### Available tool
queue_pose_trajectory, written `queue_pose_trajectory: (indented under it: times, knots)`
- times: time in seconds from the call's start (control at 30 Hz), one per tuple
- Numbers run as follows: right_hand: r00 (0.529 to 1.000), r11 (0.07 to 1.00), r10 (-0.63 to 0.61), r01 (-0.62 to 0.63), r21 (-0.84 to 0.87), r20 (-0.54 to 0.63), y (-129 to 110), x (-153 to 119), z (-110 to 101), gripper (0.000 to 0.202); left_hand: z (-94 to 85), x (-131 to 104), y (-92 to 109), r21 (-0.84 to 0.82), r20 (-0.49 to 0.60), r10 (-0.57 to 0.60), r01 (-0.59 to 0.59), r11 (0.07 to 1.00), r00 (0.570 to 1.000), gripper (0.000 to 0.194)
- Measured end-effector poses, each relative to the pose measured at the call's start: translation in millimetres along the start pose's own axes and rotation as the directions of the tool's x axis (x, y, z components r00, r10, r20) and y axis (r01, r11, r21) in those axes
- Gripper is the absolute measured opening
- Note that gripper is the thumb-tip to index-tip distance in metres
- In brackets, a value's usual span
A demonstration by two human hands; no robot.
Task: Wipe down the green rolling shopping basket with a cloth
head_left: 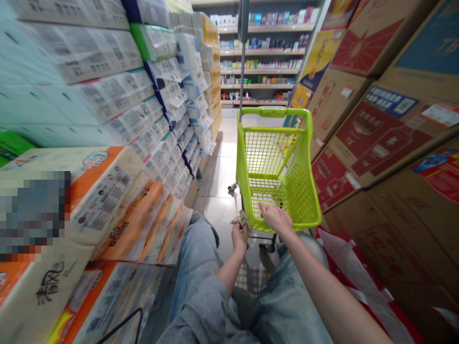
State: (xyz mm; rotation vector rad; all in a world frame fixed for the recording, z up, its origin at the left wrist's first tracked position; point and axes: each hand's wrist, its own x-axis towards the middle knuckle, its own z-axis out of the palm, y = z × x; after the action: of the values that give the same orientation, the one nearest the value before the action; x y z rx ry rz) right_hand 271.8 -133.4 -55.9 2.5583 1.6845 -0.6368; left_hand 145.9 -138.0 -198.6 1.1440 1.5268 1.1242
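Observation:
A lime-green plastic shopping basket cart point(315, 191) with a perforated body stands on wheels just before my knees. My left hand point(239, 235) is closed on a crumpled, light patterned cloth point(241, 220), beside the basket's lower left corner. My right hand point(276, 217) reaches over the near rim of the basket. Its fingers are curled, and whether they grip the rim or something small I cannot make out. A grey pole point(243, 71) rises from the basket's far left corner. The basket shows only its grid floor and walls.
Stacked tissue packs point(122, 91) line the left side, with orange-and-cream packs point(125, 210) close to my left leg. Cardboard cartons point(380, 129) rise on the right, above a red-and-white bag point(362, 267). Shelves of small goods point(265, 52) stand ahead past the tiled floor point(224, 162).

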Motion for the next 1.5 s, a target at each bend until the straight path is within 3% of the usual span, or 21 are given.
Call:
queue_pose_trajectory:
  times: [0.27, 0.37, 0.53, 0.73, 0.87, 0.97, 1.07, 1.17, 1.3, 1.4, 1.5]
  knots:
    - [1.000, 1.000, 0.010, -0.010, 0.012, -0.006, 2, 0, -1, 0.075, 1.5, -14, 1, -0.019, 0.090, -0.045, 0.047, 0.999, 0.995, 0.011]
    - [1.000, 1.000, 0.014, -0.014, 0.010, -0.005, 2, -1, -2, 0.074, 0.7, -23, 8, -0.159, 0.149, -0.119, 0.142, 0.977, 0.982, 0.009]
    - [1.000, 1.000, 0.019, -0.019, 0.014, -0.001, 0, -1, -3, 0.075, -11.5, -29, 34, -0.428, 0.264, -0.209, 0.309, 0.849, 0.942, 0.027]
    - [1.000, 1.000, 0.012, -0.012, 0.023, 0.002, -5, -1, -3, 0.074, -40.7, -10, 82, -0.604, 0.260, -0.061, 0.211, 0.769, 0.964, 0.035]
    - [1.000, 1.000, 0.011, -0.011, 0.022, 0.011, -7, -1, -4, 0.073, -52.4, 9, 102, -0.619, 0.166, 0.018, 0.090, 0.780, 0.986, 0.040]
    - [1.000, 1.000, 0.018, -0.018, 0.019, 0.016, -8, -1, -4, 0.075, -49.8, 11, 101, -0.510, 0.186, 0.134, -0.021, 0.860, 0.973, 0.037]
    - [1.000, 1.000, 0.024, -0.024, 0.014, 0.001, -7, -1, -3, 0.075, -41.0, 5, 86, -0.375, 0.220, 0.176, -0.084, 0.923, 0.960, 0.030]
    - [1.000, 1.000, 0.011, -0.011, 0.017, 0.000, -5, -1, -2, 0.075, -33.0, -2, 64, -0.272, 0.194, 0.131, -0.075, 0.959, 0.972, 0.022]
    - [1.000, 1.000, 0.004, -0.004, 0.014, 0.006, -4, -3, -3, 0.075, -26.9, -10, 41, -0.145, 0.281, 0.016, 0.026, 0.989, 0.960, 0.012]
    - [1.000, 1.000, -0.006, 0.006, 0.008, 0.004, -4, -4, -3, 0.074, -25.9, -14, 41, -0.141, 0.203, 0.010, 0.019, 0.990, 0.979, 0.012]
    - [1.000, 1.000, -0.010, 0.010, 0.008, 0.000, -5, -4, -1, 0.075, -29.3, -17, 57, -0.230, 0.103, 0.099, -0.073, 0.971, 0.990, 0.023]
